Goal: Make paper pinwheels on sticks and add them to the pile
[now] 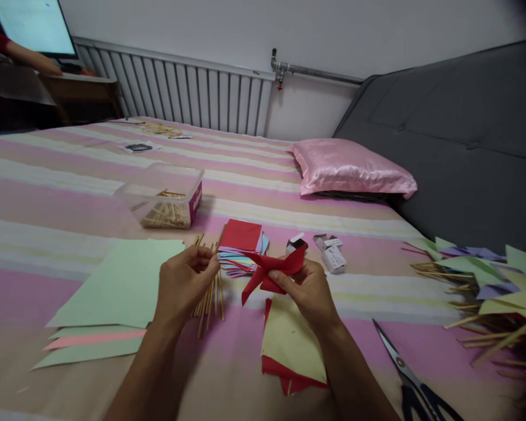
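Note:
My right hand (309, 286) pinches a red paper pinwheel (274, 272), its folded blades spread, with the thumb on its middle. To its left, my left hand (186, 280) has thumb and forefinger pressed together; whether a stick or something smaller is between them I cannot make out. Beneath and beside that hand lie several thin wooden sticks (208, 304). A pile of coloured paper squares (241, 235), red on top, sits just beyond both hands. Under my right hand are cut yellow sheets (293, 339) over red ones.
Green paper sheets (118, 286) lie at left, near a clear plastic box (169, 204) of sticks. Small boxes (333, 257) sit beyond my right hand. Scissors (403, 365) and finished pinwheels (486, 280) lie right. A pink pillow (355, 169) rests behind; another person's arm (33, 58) shows far left.

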A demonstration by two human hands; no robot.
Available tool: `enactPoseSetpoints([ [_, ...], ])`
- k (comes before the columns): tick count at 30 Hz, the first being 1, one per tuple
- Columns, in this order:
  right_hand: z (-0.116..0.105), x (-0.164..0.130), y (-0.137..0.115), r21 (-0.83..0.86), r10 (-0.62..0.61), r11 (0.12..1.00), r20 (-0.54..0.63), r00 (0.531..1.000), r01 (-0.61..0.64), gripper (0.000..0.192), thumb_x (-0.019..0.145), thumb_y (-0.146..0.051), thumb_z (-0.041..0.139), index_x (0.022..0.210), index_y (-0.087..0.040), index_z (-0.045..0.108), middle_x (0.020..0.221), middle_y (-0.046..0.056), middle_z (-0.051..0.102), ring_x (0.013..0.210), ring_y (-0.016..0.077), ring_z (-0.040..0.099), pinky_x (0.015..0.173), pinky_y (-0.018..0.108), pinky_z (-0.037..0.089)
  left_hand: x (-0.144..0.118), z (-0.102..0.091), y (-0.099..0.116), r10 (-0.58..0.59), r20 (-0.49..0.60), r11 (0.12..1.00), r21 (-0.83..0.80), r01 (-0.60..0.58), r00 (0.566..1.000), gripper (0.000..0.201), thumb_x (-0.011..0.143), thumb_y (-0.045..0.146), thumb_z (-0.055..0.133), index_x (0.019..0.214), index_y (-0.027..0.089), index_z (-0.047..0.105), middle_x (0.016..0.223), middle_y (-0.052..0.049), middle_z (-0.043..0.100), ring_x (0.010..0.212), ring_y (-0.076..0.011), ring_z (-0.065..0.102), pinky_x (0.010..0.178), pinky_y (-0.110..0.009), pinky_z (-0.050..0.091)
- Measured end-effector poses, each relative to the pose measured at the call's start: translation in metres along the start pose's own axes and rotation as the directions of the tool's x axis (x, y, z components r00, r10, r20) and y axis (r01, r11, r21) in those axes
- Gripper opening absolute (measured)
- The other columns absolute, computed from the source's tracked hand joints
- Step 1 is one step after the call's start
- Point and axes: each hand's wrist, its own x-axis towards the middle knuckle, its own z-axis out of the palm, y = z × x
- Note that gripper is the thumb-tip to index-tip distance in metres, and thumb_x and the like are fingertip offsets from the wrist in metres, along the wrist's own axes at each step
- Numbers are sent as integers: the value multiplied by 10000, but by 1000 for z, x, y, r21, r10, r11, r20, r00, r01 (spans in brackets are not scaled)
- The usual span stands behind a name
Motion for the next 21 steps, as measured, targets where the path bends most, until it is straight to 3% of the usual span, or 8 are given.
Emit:
enactPoseSetpoints([
  [3, -1, -2, -6, -25, -37, 999, 8, 999, 37, 121, 707, -264, 694, 792, -179, 684, 782, 40, 691, 710, 172, 637, 632, 287, 524, -2, 4, 2, 97, 132, 953, -300, -53, 986, 181, 712, 330, 634, 760, 157, 613, 634, -11, 625, 608, -144, 586, 557, -230, 442],
  [7, -2, -5, -20, -134, -209, 968, 30, 977, 211, 38, 721, -205, 679, 759, -201, 674, 733, 20, 665, 708, 162, 620, 620, 276, 508, -5, 5, 3, 199, 260, 895, -441, -67, 945, 158, 732, 293, 647, 794, 149, 658, 720, -34, 664, 665, -142, 591, 595, -230, 455],
  [12, -3, -8, -31, -274, -478, 832, 82, 874, 481, 132, 740, -133, 652, 803, -243, 689, 909, 38, 648, 865, 178, 610, 786, 339, 498, -8, 3, 5, 227, 326, 875, -482, -45, 918, 133, 723, 271, 671, 785, 157, 703, 737, -46, 693, 666, -148, 612, 600, -229, 467],
  [16, -3, -11, -30, -320, -514, 804, 49, 856, 501, 135, 740, -149, 657, 812, -257, 695, 1041, 49, 607, 826, 168, 611, 758, 341, 514, -9, 2, 8, 259, 371, 866, -498, -44, 892, 134, 701, 261, 684, 791, 170, 725, 776, -61, 716, 693, -173, 642, 628, -250, 499],
  [21, -2, -12, -30, -302, -537, 797, 42, 842, 523, 181, 732, -119, 660, 819, -272, 703, 970, 31, 647, 808, 164, 626, 731, 323, 518, -8, 0, 9, 289, 358, 874, -476, -93, 888, 105, 669, 220, 695, 758, 177, 731, 770, -60, 716, 702, -181, 644, 634, -253, 503],
])
